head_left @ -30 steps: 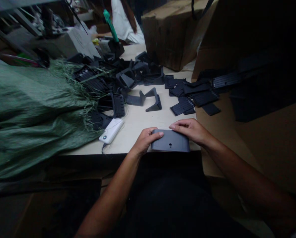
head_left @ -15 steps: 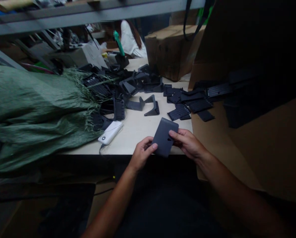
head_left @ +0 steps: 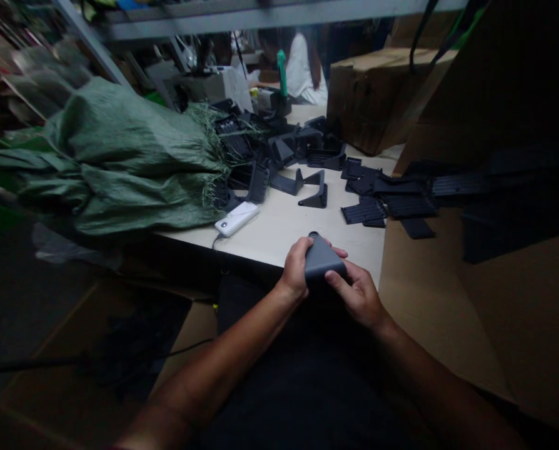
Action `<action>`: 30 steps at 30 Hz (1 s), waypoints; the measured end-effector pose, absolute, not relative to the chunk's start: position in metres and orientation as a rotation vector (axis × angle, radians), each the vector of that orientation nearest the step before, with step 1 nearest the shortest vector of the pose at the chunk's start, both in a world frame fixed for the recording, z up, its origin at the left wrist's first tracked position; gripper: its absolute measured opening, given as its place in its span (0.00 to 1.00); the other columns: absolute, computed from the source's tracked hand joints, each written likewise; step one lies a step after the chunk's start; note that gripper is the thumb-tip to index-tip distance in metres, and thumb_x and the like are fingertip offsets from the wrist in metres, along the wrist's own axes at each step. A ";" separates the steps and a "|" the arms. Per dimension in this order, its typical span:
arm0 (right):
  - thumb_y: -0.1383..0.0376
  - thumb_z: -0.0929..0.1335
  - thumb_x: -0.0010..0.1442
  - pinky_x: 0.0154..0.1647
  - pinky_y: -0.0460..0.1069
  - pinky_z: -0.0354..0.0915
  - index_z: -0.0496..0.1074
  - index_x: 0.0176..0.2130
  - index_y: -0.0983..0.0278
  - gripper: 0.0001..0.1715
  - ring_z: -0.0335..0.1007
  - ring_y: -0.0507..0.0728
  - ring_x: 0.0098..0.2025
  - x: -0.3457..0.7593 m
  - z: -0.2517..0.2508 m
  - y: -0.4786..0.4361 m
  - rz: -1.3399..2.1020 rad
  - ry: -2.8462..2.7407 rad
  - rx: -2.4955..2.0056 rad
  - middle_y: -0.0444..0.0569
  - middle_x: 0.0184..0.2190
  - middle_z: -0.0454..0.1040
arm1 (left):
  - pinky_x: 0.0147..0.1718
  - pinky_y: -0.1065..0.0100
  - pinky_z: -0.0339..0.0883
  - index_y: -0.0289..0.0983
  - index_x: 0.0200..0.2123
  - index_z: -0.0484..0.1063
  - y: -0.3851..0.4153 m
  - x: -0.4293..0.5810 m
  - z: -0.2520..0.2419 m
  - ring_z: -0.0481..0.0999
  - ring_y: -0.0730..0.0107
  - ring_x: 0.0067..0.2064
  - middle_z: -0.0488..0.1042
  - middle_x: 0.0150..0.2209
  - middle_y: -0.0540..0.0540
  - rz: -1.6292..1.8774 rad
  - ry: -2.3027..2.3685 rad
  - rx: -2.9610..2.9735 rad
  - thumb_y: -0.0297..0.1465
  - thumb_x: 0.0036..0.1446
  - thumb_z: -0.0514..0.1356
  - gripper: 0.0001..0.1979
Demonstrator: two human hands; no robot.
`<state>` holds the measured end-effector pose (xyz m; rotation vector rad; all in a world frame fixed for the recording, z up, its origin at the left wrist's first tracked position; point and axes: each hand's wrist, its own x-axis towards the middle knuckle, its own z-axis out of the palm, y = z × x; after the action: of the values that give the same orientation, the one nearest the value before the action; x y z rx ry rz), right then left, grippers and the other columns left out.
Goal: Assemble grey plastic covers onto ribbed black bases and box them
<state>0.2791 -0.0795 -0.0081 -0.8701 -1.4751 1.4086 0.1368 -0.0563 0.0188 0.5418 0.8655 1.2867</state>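
Note:
A dark grey plastic bracket (head_left: 325, 257) with a triangular side and a small round hole at its tip is held over the table's front edge. My left hand (head_left: 296, 267) grips its left side. My right hand (head_left: 358, 289) is closed on its right side, thumb on the near rounded edge and fingers behind. The bracket's far side and underside are hidden. Beyond the hands, similar loose brackets (head_left: 314, 189) lie on the pale table (head_left: 284, 228). Several black ribbed plates (head_left: 364, 211) are piled to the right.
A green woven sack (head_left: 143, 162) lies at left, its frayed mouth against more brackets. Beside it is a white power bank (head_left: 236, 218) with a cable. A cardboard box (head_left: 377, 94) stands behind; an open carton (head_left: 429, 269) is at right. Another person (head_left: 302, 72) sits beyond the table.
The held part has been turned from its flat rectangular face to its triangular side. Both hands have shifted their grip around it. The view has swung left, showing more of the sack.

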 end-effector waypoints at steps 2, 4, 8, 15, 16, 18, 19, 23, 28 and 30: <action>0.49 0.72 0.67 0.42 0.50 0.68 0.81 0.50 0.65 0.24 0.73 0.59 0.40 0.280 -0.008 -0.087 1.352 -1.453 -0.854 0.49 0.41 0.80 | 0.40 0.62 0.74 0.34 0.35 0.74 -0.064 0.143 0.023 0.82 0.57 0.33 0.84 0.32 0.37 1.316 0.858 0.562 0.43 0.55 0.59 0.17; 0.49 0.72 0.67 0.42 0.50 0.68 0.81 0.49 0.64 0.23 0.74 0.59 0.40 0.283 -0.005 -0.089 1.352 -1.450 -0.832 0.49 0.41 0.80 | 0.40 0.62 0.74 0.34 0.36 0.74 -0.070 0.145 0.026 0.82 0.56 0.34 0.84 0.32 0.36 1.323 0.862 0.571 0.43 0.55 0.59 0.17; 0.47 0.74 0.64 0.42 0.50 0.68 0.82 0.42 0.65 0.23 0.74 0.60 0.42 0.288 0.002 -0.080 1.488 -1.479 -0.768 0.49 0.43 0.80 | 0.38 0.63 0.73 0.34 0.37 0.76 -0.074 0.143 0.022 0.82 0.57 0.34 0.83 0.31 0.41 1.389 0.960 0.543 0.44 0.55 0.60 0.18; 0.47 0.77 0.59 0.40 0.51 0.73 0.81 0.43 0.64 0.24 0.78 0.58 0.35 0.270 0.013 -0.057 2.033 -1.050 -0.732 0.49 0.36 0.83 | 0.30 0.67 0.66 0.35 0.33 0.76 -0.073 0.122 0.011 0.75 0.65 0.27 0.77 0.26 0.47 1.413 1.066 0.493 0.50 0.53 0.65 0.21; 0.48 0.76 0.60 0.40 0.51 0.73 0.81 0.42 0.64 0.23 0.78 0.58 0.35 0.266 0.016 -0.053 2.083 -0.999 -0.730 0.50 0.35 0.84 | 0.30 0.67 0.66 0.35 0.33 0.77 -0.076 0.117 0.010 0.75 0.65 0.28 0.77 0.27 0.46 1.411 1.069 0.549 0.52 0.55 0.64 0.23; 0.49 0.72 0.66 0.42 0.52 0.75 0.81 0.41 0.65 0.21 0.80 0.59 0.36 0.257 0.022 -0.044 2.178 -0.905 -0.737 0.51 0.35 0.84 | 0.34 0.66 0.68 0.35 0.35 0.79 -0.086 0.105 0.009 0.77 0.63 0.32 0.79 0.30 0.44 1.416 1.117 0.721 0.55 0.59 0.60 0.27; 0.50 0.69 0.69 0.43 0.53 0.76 0.80 0.40 0.65 0.21 0.80 0.59 0.36 0.253 0.025 -0.039 2.228 -0.861 -0.752 0.52 0.34 0.84 | 0.37 0.65 0.68 0.35 0.36 0.79 -0.092 0.098 0.009 0.78 0.62 0.34 0.80 0.32 0.43 1.417 1.157 0.826 0.55 0.61 0.58 0.28; 0.53 0.64 0.74 0.45 0.55 0.77 0.78 0.39 0.64 0.21 0.81 0.59 0.36 0.238 0.029 -0.026 2.294 -0.804 -0.861 0.51 0.33 0.83 | 0.45 0.62 0.68 0.37 0.41 0.81 -0.118 0.077 0.015 0.78 0.58 0.41 0.82 0.40 0.43 1.293 1.375 1.287 0.53 0.66 0.58 0.25; 0.55 0.68 0.72 0.42 0.54 0.78 0.78 0.39 0.62 0.16 0.80 0.58 0.34 0.232 0.023 -0.030 2.298 -0.855 -0.873 0.49 0.31 0.82 | 0.39 0.63 0.68 0.36 0.42 0.82 -0.132 0.065 0.016 0.78 0.57 0.39 0.83 0.38 0.44 0.817 1.604 1.653 0.50 0.60 0.66 0.22; 0.57 0.68 0.72 0.39 0.52 0.77 0.79 0.38 0.63 0.16 0.80 0.57 0.32 0.233 0.021 -0.033 2.305 -0.849 -0.875 0.50 0.31 0.82 | 0.41 0.64 0.69 0.36 0.42 0.83 -0.131 0.062 0.011 0.79 0.57 0.41 0.84 0.40 0.45 0.790 1.487 1.596 0.49 0.60 0.67 0.21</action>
<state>0.2331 -0.0330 0.0208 -0.8748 -0.8489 2.3055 0.0617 -0.1312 0.0109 1.5964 1.4869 0.7905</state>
